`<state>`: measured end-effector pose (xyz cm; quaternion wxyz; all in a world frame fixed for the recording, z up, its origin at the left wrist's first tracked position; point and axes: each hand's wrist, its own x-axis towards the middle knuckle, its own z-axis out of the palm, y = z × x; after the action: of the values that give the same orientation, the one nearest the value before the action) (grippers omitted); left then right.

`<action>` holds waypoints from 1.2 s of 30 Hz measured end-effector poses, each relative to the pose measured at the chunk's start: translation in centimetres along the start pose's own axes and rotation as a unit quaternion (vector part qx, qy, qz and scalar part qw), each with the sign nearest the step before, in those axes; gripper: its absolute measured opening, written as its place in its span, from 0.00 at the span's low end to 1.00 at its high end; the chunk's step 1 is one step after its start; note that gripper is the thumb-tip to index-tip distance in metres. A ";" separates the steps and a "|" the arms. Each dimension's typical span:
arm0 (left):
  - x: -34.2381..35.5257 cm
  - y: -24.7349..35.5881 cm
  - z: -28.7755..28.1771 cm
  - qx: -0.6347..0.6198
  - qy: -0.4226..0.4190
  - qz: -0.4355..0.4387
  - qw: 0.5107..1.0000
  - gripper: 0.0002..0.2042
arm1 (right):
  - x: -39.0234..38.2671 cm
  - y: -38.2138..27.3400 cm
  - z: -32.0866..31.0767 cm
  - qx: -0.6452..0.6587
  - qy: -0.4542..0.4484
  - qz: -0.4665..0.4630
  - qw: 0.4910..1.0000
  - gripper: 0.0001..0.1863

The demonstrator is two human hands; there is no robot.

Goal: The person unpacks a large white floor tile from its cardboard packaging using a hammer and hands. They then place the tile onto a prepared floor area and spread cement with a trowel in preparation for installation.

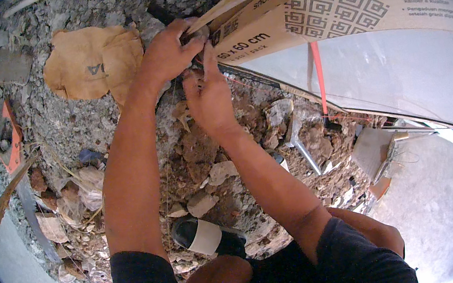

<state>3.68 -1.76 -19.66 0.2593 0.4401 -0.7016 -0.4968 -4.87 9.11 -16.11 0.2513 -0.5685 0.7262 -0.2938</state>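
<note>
A pale, rough-topped wooden stake (238, 1) rises from the ground beside a cardboard tile box. My left hand (170, 51) is closed around the stake's lower part, thumb and fingers against the wood. Close below it, my right hand (210, 97) has its index finger stretched up along the stake, while its other fingers are curled in. What those fingers pinch, if anything, is hidden. A thin red string (244, 83) runs from near my hands toward the right, past the box's lower edge.
The printed cardboard tile box (275, 36) holds pale tiles (402, 70) with a red strap (319, 79). Flattened brown paper (80, 66) lies at left, above an orange-handled handsaw (11, 140) and a wood strip (10, 192). Broken rubble (203, 202) surrounds my shoe (202, 236).
</note>
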 end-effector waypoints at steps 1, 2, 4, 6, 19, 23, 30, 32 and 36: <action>0.0 -0.3 0.0 -0.019 0.006 0.017 1.000 0.24 | 0.1 -0.2 -0.2 -0.004 0.007 -0.001 1.000 0.34; 0.0 -0.6 0.0 -0.008 0.013 0.023 1.000 0.24 | 0.3 -0.3 -0.3 -0.011 0.008 0.003 1.000 0.33; -0.1 -1.2 0.1 0.008 0.017 0.029 0.999 0.24 | 0.9 -0.4 -0.7 -0.029 -0.014 0.032 0.999 0.34; -0.1 -1.2 -0.2 -0.046 -0.023 0.005 0.999 0.24 | 1.6 -0.3 -1.0 -0.046 -0.031 0.035 0.998 0.35; -1.4 11.3 -8.2 0.074 -0.128 -0.097 0.984 0.28 | 2.2 0.0 -1.1 -0.207 -0.048 -0.006 0.977 0.33; -1.2 9.6 -7.8 0.057 -0.120 -0.081 0.988 0.29 | 2.5 -0.3 -1.2 -0.218 -0.065 0.006 0.974 0.35; -1.4 9.7 -8.9 0.039 -0.147 -0.019 0.988 0.31 | 2.3 0.3 -1.0 -0.182 -0.033 -0.042 0.982 0.37; -1.3 9.5 -8.5 0.045 -0.138 -0.034 0.989 0.31 | 2.3 0.1 -1.1 -0.190 -0.026 -0.043 0.981 0.33; -1.2 8.8 -7.7 0.060 -0.109 -0.055 0.991 0.30 | 3.3 -1.2 -1.3 -0.268 -0.112 0.014 0.957 0.28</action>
<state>7.23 -3.27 -8.52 0.1264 0.4356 -0.7293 -0.5122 -5.74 5.88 -14.45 0.1740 -0.6340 0.7533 -0.0191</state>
